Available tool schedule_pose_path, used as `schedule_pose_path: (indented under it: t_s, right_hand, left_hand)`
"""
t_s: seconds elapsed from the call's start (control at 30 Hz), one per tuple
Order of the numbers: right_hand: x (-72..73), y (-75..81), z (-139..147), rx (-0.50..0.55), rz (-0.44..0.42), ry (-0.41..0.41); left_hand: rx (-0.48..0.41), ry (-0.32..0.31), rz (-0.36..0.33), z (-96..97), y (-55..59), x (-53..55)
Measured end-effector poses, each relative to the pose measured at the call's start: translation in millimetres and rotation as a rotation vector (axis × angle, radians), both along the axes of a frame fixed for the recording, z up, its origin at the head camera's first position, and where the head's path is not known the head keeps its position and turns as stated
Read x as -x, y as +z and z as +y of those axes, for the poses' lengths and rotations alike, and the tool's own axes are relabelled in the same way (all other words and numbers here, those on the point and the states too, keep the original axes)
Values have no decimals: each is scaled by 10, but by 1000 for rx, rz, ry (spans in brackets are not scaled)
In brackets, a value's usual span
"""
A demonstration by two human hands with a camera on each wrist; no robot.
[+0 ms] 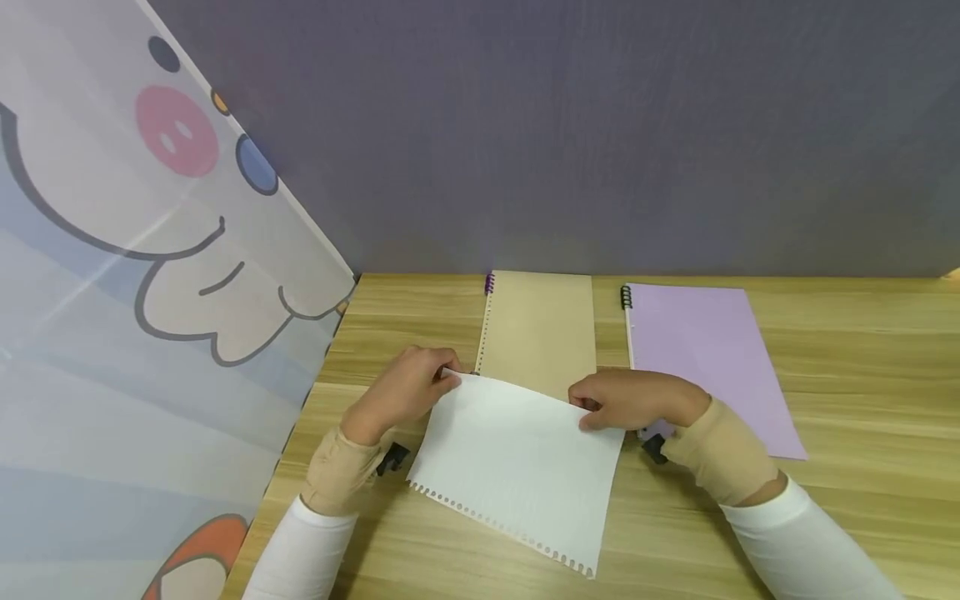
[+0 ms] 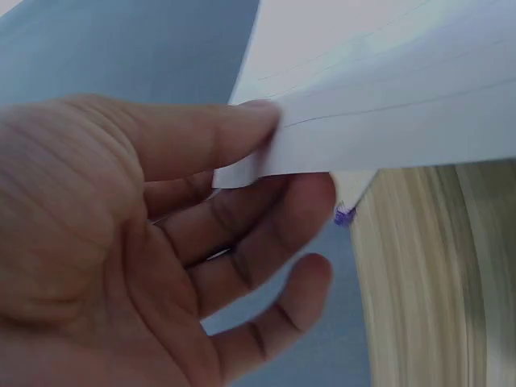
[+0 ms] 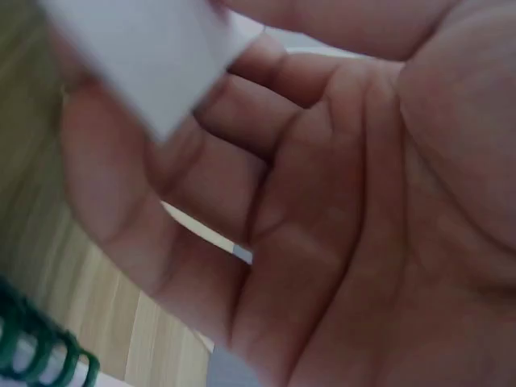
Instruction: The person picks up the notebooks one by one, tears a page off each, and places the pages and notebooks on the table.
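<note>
Both hands hold a white sheet of loose-leaf paper (image 1: 517,458) above the table, its punched, scalloped edge toward the person. My left hand (image 1: 408,387) pinches the far left corner between thumb and fingers. In the left wrist view, thin ruled lines cross the paper (image 2: 387,113) beside the left thumb. My right hand (image 1: 637,398) grips the far right part of the sheet, with a white corner (image 3: 165,72) showing over its curled fingers. Behind the sheet lies a beige ring-bound notebook (image 1: 540,325), its lower part hidden by the paper.
A lilac notebook (image 1: 697,350) with dark green rings lies at the right, partly under the right forearm. The wood-grain table (image 1: 870,400) meets a grey panel (image 1: 585,133) at the back. A cartoon-printed panel (image 1: 97,350) stands along the left edge.
</note>
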State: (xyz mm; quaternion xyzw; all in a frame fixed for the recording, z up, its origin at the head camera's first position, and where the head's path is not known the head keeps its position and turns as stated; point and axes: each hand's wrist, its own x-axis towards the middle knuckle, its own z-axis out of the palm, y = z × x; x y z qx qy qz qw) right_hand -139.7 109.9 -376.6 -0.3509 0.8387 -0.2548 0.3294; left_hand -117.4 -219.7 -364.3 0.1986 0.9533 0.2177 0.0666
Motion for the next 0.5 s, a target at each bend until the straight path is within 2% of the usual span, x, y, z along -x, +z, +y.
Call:
schedule_pose_path:
  t_s: [0.27,0.5]
  right_hand:
    - [-19,-44,-7,-85,-117,-94]
    - [-53,-59,-30,-178,-138,-184]
  left_hand:
    - [150,-26,-109,-90,-74,36]
    - [162,-26,-196,-101,-143,58]
